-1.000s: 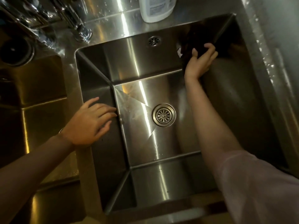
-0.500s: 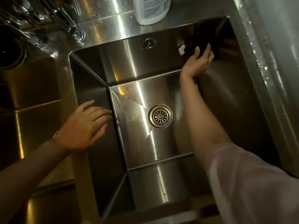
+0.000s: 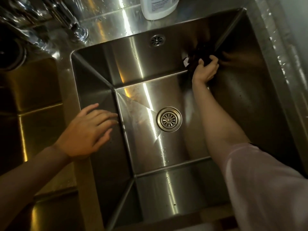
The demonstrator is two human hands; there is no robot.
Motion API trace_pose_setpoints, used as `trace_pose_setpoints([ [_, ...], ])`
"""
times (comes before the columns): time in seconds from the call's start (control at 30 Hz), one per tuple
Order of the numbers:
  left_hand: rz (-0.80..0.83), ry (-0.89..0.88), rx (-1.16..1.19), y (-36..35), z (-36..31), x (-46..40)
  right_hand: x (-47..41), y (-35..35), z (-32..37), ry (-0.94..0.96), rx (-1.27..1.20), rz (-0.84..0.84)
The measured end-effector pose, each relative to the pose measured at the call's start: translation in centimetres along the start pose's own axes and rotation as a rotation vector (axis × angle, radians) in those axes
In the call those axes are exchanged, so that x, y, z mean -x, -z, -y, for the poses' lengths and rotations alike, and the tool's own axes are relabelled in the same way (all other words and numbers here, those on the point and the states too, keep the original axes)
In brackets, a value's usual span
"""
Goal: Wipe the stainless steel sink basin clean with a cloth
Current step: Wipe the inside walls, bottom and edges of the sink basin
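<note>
A second ago the right hand (image 3: 205,70) lay flat, fingers spread over the dark cloth (image 3: 200,51) on the sink's (image 3: 103,154) far wall; now the fingers have curled and bunched the cloth into the far right corner. That suggests the corner seam is being worked, with the floor and near walls likely left to do. The grip holds the cloth, which sits just beyond the fingertips. The left hand (image 3: 86,132) stays open on the left rim
</note>
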State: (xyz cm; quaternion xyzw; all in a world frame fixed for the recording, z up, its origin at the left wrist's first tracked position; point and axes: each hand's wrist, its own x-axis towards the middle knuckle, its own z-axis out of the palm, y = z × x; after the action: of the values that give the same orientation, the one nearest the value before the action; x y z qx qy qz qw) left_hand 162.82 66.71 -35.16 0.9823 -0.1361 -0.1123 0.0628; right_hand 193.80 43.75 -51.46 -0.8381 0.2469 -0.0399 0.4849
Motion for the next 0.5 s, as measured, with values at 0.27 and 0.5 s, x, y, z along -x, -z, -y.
trace_pose_setpoints([
  [0.27, 0.020, 0.038, -0.011, 0.7, -0.5, 0.0, 2.4, 4.7, 9.5, 0.305, -0.373, -0.260],
  [0.5, 0.020, 0.028, 0.008, 0.4, -0.2, 0.1, 2.7, 3.6, 7.3, 0.376, -0.264, -0.200],
])
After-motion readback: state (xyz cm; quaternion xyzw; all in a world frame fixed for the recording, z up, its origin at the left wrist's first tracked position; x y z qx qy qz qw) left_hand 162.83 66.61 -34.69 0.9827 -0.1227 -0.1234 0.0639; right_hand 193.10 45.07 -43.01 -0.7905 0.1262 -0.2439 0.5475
